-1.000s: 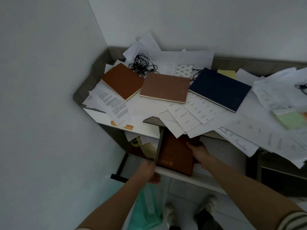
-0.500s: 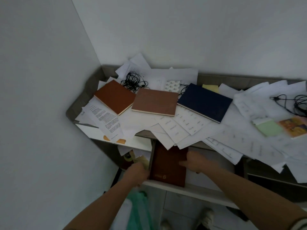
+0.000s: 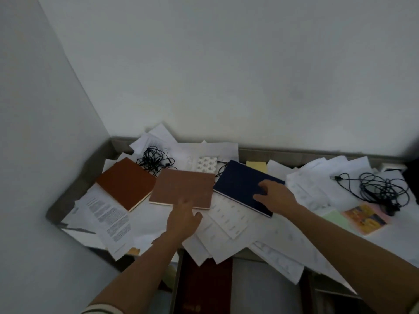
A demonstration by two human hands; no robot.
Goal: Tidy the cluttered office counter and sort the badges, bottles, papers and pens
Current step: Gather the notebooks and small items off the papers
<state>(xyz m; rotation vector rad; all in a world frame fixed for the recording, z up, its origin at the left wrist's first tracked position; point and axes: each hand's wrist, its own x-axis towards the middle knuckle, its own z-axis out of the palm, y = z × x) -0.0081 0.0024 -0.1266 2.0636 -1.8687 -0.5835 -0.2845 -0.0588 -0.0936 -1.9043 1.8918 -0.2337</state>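
Barely visible, maroon notebook (image 3: pixel 204 287) beneath papers (image 3: pixel 216 247).

Grey counter (image 3: pixel 72 196) beneath a litter of loose papers (image 3: pixel 148 225).

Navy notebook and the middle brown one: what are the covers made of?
Navy notebook: probably cloth-covered board, matte, no glare, pale page edge showing. Middle brown notebook: smooth matte cover, maybe faux leather or coated card; blur leaves it open.

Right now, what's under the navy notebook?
The navy notebook lies on loose white papers, with the right hand on top; whatever sits beneath its middle is covered.
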